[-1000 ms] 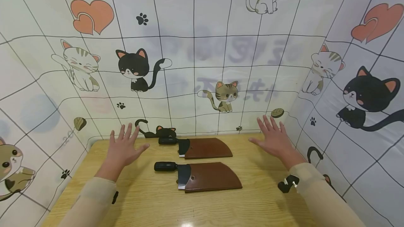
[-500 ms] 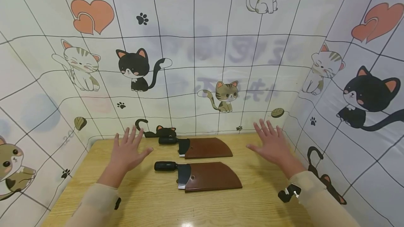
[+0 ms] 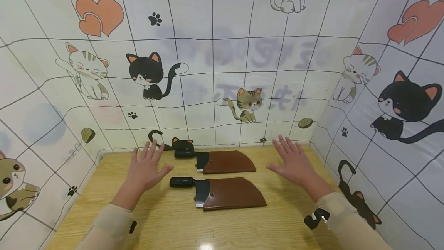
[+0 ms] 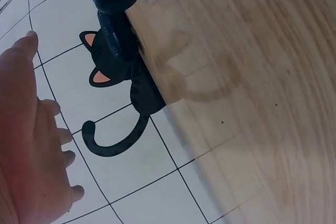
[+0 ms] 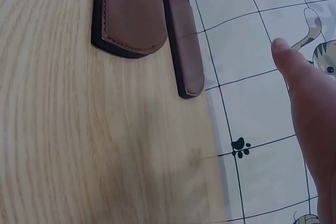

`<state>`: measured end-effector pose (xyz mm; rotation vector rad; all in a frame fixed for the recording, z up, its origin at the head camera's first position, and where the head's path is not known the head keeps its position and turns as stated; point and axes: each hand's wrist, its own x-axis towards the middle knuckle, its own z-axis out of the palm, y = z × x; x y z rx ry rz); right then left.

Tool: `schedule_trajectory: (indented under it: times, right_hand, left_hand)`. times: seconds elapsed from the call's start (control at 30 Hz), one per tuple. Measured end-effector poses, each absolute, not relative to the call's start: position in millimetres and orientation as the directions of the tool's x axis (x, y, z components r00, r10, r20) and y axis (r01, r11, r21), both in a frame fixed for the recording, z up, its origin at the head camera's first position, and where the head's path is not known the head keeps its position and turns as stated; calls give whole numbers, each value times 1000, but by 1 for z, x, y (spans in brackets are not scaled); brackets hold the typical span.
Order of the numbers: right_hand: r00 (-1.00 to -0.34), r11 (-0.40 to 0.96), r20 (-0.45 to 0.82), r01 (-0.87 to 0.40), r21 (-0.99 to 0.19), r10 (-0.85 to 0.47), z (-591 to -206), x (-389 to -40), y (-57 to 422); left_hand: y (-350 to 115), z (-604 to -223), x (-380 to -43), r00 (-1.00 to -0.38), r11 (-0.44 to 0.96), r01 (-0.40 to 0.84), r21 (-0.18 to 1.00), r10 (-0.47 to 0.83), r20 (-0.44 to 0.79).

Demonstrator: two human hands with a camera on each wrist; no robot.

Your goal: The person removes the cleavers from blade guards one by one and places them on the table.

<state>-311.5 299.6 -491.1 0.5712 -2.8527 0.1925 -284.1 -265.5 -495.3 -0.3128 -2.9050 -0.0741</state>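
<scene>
Cleaver blades mostly hidden in brown sheaths.

Support: wooden tabletop, pale yellow-brown, grain visible, glossy enough to return a bright spot of light at the bottom of the head view. On it, two sheathed cleavers lying flat, roughly parallel, a narrow gap between — handles toward the person's left. Near cleaver: black handle, brown sheath, round snap. Far cleaver: same build, close to the back edge. Left wrist view — small dark specks on the wood.
</scene>
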Motion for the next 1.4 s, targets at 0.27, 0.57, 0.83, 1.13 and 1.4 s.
schedule_trajectory:
  times: [0.27, 0.57, 0.83, 1.13, 1.4]
  right_hand:
    - [-853, 873, 322, -469, -129, -411, -497, -308, 291]
    - [-800, 812, 388, -554, -185, -458, -501, -298, 279]
    - [-801, 760, 356, -583, -286, -481, -503, -293, 268]
    - [-791, 719, 325, -609, -335, -519, -512, -293, 256]
    - [-786, 668, 264, -616, -418, -559, -525, -292, 240]
  left_hand:
    - [-260, -503, -285, -923, 961, 277, 18, 261, 283]
    - [-253, -508, -282, -896, 935, 344, 84, 301, 327]
    - [-243, -514, -282, -895, 871, 396, 290, 295, 334]
    - [-235, -523, -283, -900, 727, 436, 531, 350, 259]
    - [-230, -533, -288, -864, 617, 483, 621, 449, 225]
